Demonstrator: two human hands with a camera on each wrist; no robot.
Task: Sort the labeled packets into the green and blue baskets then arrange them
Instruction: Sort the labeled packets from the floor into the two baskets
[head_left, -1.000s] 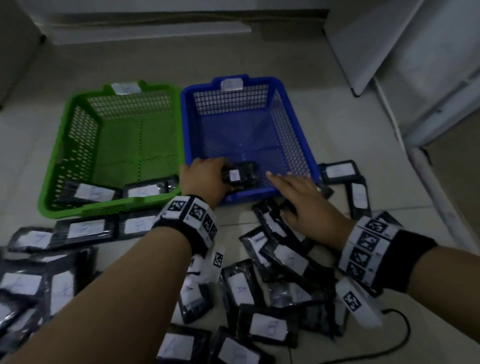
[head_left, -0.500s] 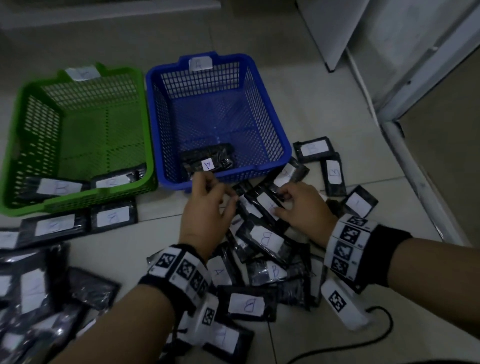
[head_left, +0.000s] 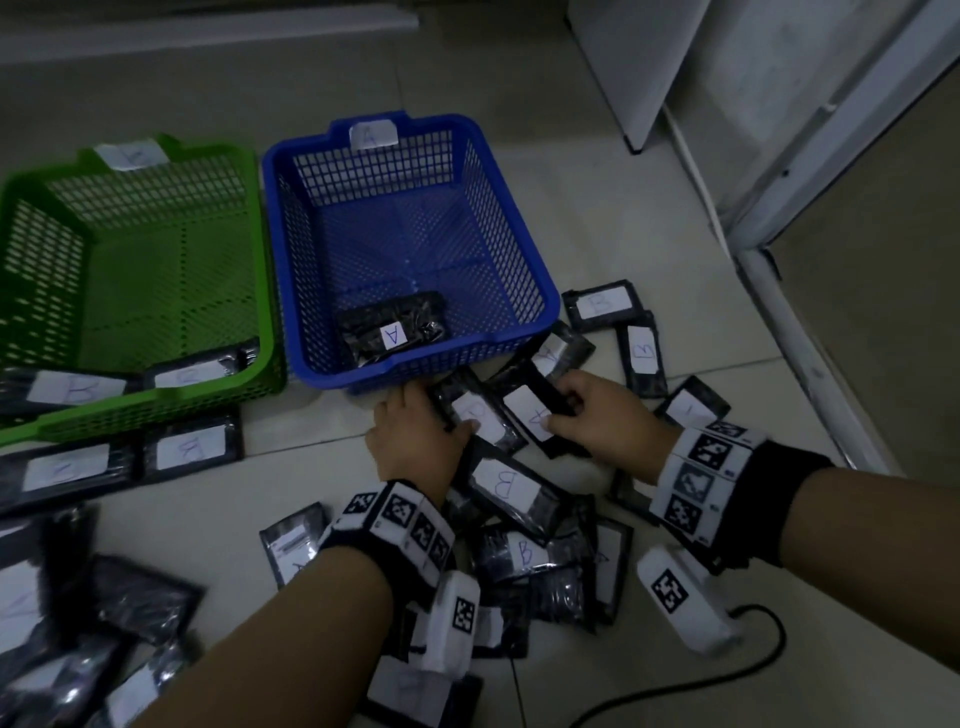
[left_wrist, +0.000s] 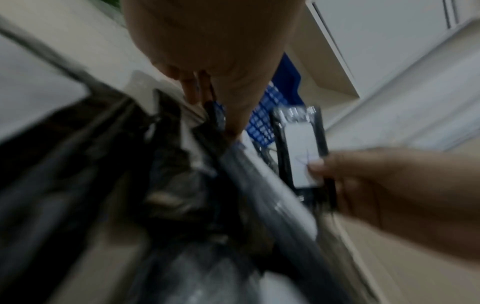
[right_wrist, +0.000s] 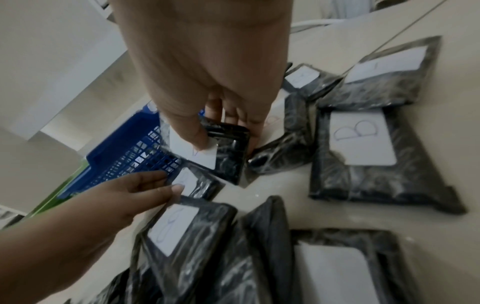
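Note:
The blue basket (head_left: 524, 249), tagged A, holds one black packet labelled A (head_left: 395, 327). To its left, the green basket (head_left: 260, 270) holds packets labelled B (head_left: 78, 387) along its near wall. Just in front of the blue basket, my right hand (head_left: 556, 415) pinches a black packet (head_left: 524, 410) (right_wrist: 231, 150), thumb on its white label and fingers behind. Beside it, my left hand (head_left: 447, 415) grips the edge of a neighbouring packet (head_left: 478, 415) (right_wrist: 193, 181), thumb on top. That packet's letter is blurred.
Many more labelled black packets (head_left: 504, 483) lie scattered on the tiled floor under and around both arms, some (head_left: 602, 304) to the right of the blue basket, others (head_left: 187, 449) before the green one. A black cable (head_left: 717, 675) runs at lower right. A door frame (head_left: 810, 332) borders the right side.
My left hand let go of the A packet in the blue basket and came back to the pile. Both hands now grip packets in front of the blue basket.

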